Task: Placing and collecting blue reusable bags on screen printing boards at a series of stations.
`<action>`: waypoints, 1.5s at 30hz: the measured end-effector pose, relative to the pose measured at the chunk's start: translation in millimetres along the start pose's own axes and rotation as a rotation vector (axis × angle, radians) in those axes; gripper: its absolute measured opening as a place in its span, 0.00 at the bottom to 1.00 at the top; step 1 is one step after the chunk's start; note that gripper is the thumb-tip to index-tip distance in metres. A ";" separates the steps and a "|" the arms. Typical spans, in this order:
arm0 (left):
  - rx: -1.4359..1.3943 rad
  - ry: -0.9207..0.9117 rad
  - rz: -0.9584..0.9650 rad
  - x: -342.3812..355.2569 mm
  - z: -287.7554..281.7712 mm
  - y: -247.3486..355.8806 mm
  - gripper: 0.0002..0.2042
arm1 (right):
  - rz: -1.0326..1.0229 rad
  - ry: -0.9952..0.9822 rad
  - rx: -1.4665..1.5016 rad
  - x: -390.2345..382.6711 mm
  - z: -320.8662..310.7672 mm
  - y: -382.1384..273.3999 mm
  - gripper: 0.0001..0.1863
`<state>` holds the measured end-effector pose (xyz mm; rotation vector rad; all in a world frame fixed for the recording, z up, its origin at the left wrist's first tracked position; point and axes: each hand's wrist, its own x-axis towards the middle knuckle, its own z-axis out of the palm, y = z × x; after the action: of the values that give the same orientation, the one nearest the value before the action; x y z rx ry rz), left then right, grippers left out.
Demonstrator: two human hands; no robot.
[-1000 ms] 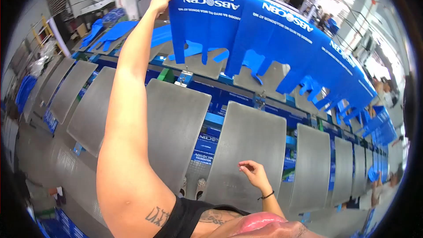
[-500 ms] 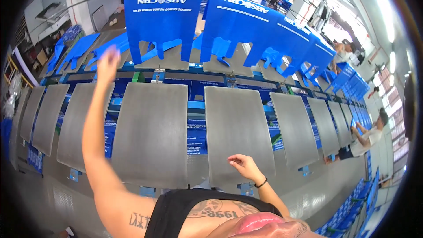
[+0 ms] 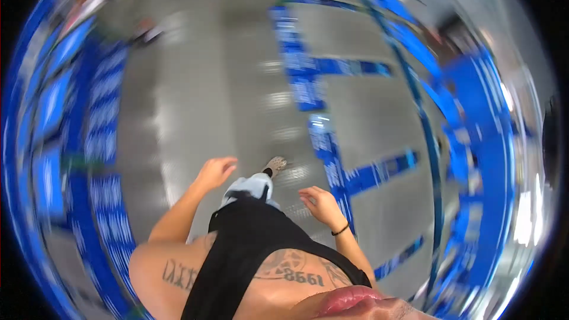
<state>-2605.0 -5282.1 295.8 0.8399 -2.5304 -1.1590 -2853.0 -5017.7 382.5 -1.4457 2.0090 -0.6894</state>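
Both my hands hang in front of my body over the grey floor (image 3: 195, 83), and nothing shows in either. My left hand (image 3: 218, 172) has loosely bent fingers, with the thumb apart. On the other side of my light trousers (image 3: 252, 189), my right hand (image 3: 320, 204) is loosely curled with its fingers somewhat apart. It is nearest to the row of flat grey boards (image 3: 379, 115) on my right, but I cannot see it touching them.
An aisle runs ahead between two rows. Blue printed pieces (image 3: 305, 92) show between and beside the right-hand boards; larger blue panels (image 3: 480, 106) stand beyond. More blue sheets (image 3: 53, 101) line the left row. Another person's shoe (image 3: 148, 34) is at the far left, blurred.
The view has swung from facing the board row to looking along the aisle. My left hand, stretched out over the far boards before, is now down near my waist. My right hand stays low.
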 end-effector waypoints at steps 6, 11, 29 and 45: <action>-0.187 0.446 -0.608 -185.8 -75.1 -81.1 0.10 | -0.187 -0.358 0.212 50.9 110.5 -136.8 0.11; -0.030 0.243 -0.591 -282.2 -114.9 -156.4 0.12 | -0.319 -0.436 0.043 76.1 218.5 -199.1 0.11; 0.708 0.440 -1.067 -391.8 -566.1 -518.3 0.37 | -0.384 -0.799 0.038 301.8 479.9 -428.2 0.12; 0.114 0.232 -0.686 -458.4 -714.4 -517.5 0.09 | -0.964 -1.066 0.217 375.5 722.8 -710.9 0.35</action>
<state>-1719.2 -5723.4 389.1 1.8461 -2.1802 -0.9946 -1970.5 -5637.6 307.2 -1.9963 0.3836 -0.3082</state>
